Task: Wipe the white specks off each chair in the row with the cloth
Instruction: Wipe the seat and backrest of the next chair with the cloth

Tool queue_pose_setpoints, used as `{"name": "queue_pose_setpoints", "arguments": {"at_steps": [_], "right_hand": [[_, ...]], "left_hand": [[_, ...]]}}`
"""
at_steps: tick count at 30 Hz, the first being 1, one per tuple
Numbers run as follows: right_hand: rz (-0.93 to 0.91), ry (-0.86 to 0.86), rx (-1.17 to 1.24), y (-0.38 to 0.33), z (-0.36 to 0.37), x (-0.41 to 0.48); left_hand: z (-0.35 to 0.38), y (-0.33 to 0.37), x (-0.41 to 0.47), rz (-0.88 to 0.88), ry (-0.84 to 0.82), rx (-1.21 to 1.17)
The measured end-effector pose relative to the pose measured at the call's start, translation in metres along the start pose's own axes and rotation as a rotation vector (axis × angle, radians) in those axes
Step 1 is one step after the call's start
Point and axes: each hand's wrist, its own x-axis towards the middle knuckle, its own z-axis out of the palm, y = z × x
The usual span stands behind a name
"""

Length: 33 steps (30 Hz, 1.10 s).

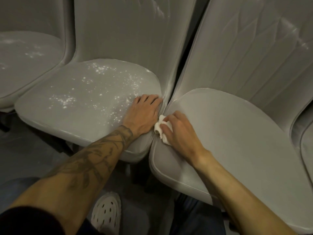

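Right hand holds the white cloth at frame centre; left hand rests flat, fingers extended, on the speckled middle chair.

Your right hand covers most of the cloth, only a crumpled bit shows. On your left hand, fingertips are lost at the seam btwn seats. The far-left chair is cut by the frame edge, the far-right chair is just a sliver. Both backrests run off the top. The shoe sits half behind your forearm. Under the seats it's too dark to tell.
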Motion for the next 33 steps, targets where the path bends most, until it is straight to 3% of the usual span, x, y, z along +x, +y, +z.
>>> {"name": "queue_pose_setpoints", "arguments": {"at_steps": [6,11,17,23,29,33], "right_hand": [[-0.16,-0.177,0.059,-0.015,-0.01,-0.06],[-0.062,-0.057,0.022,-0.011,-0.001,-0.019],[-0.194,-0.133,0.009,-0.035,-0.006,-0.089],[-0.114,-0.036,-0.005,-0.044,0.004,-0.065],[-0.147,-0.02,0.027,-0.015,-0.03,-0.14],[-0.072,0.042,-0.027,-0.036,-0.006,-0.121]], "left_hand": [[-0.002,0.0,-0.001,0.01,-0.001,0.012],[-0.001,0.0,-0.001,0.013,0.001,0.006],[0.003,-0.003,-0.001,0.03,0.022,0.038],[0.002,0.001,0.001,0.003,0.022,0.047],[-0.009,0.015,-0.007,0.009,0.053,0.051],[-0.014,0.036,-0.043,-0.002,0.094,0.015]]}}
